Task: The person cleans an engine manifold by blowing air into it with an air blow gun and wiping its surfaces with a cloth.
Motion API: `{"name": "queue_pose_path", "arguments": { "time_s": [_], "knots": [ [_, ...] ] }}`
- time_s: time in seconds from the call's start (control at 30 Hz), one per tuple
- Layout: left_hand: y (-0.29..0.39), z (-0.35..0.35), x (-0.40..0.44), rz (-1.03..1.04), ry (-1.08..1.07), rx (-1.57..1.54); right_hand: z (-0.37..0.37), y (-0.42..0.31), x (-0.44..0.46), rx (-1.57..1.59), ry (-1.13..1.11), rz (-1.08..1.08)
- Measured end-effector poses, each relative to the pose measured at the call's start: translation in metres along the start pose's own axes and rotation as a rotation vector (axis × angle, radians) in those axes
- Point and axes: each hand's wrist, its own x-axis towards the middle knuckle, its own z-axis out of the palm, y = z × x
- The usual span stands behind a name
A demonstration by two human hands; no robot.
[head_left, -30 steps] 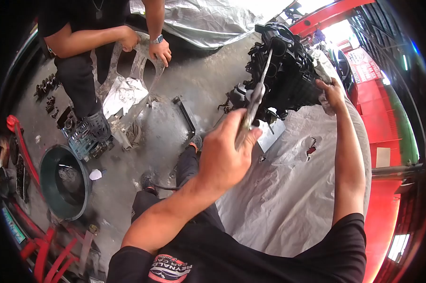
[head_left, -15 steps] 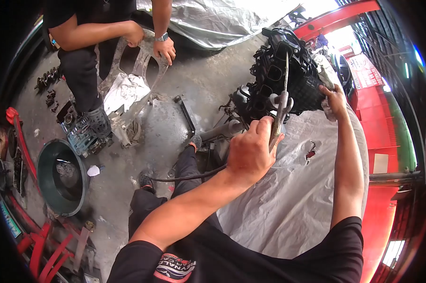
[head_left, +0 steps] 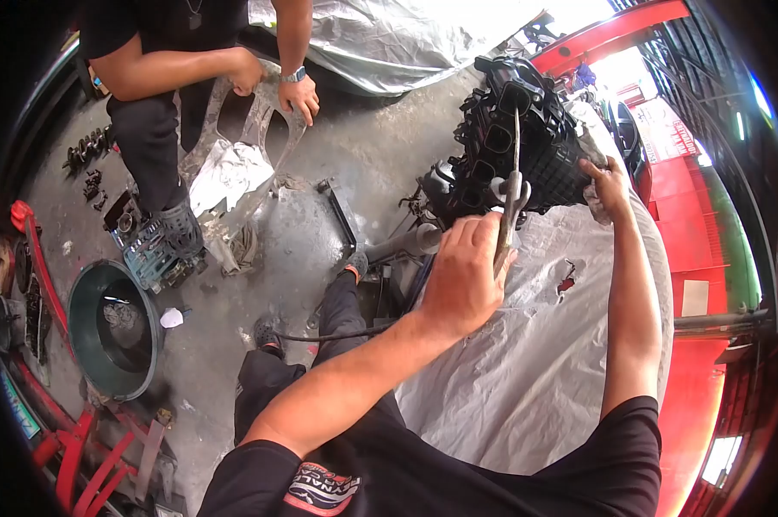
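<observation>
My left hand is closed around the grey handle of an air blow gun. A thin nozzle extends up from the gun, its tip at the uppermost port of a black engine intake manifold. Several square ports line the manifold's left side. My right hand grips the manifold's right edge, with a grey rag between hand and part. Below the manifold lies a grey cover with a small tear. A dark hose runs behind my left forearm.
A co-worker's hands rest near a grey metal frame with a white cloth. On the floor are a dark green basin, engine parts and a black bar. Red metal parts lie lower left.
Since the first frame my left hand and the blow gun have moved right, and the nozzle has become more upright. Over the last half second they have shifted only slightly.
</observation>
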Motion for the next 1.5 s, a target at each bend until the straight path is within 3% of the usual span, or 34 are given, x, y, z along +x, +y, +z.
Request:
{"name": "queue_pose_path", "arguments": {
  "time_s": [0.1,0.23,0.33,0.43,0.53,0.63,0.83,1.07,1.17,1.3,1.5],
  "knots": [
    [0.002,-0.003,-0.001,-0.192,-0.130,-0.027,0.004,0.012,0.007,-0.019,0.046,-0.048],
    [0.016,-0.001,0.001,-0.157,-0.078,-0.013,0.000,-0.014,-0.016,0.078,-0.020,0.032],
    [-0.002,0.007,0.003,-0.179,-0.122,0.006,0.008,0.006,0.001,0.045,0.071,-0.048],
    [-0.001,0.012,-0.002,-0.133,-0.033,-0.026,0.006,-0.006,-0.011,0.081,0.091,-0.085],
    [-0.007,0.018,-0.009,-0.128,-0.074,0.000,0.001,-0.010,-0.013,0.055,0.025,0.004],
    [0.001,0.019,-0.008,-0.118,-0.072,-0.002,0.012,0.023,0.014,-0.022,0.161,-0.165],
    [0.009,0.023,-0.010,-0.133,-0.053,-0.027,-0.001,-0.025,-0.029,0.065,0.015,0.035],
    [0.017,-0.004,-0.025,-0.084,-0.058,-0.026,0.002,0.000,-0.002,0.041,0.026,-0.019],
    [0.018,-0.022,-0.035,-0.150,-0.087,-0.065,0.008,0.008,0.001,0.003,0.143,-0.107],
    [0.015,-0.038,-0.035,-0.156,-0.113,-0.050,0.000,-0.017,-0.018,0.043,0.033,0.019],
    [0.020,-0.049,-0.039,-0.154,-0.097,-0.063,0.005,-0.013,-0.017,0.037,0.111,-0.095]
  ]
}}
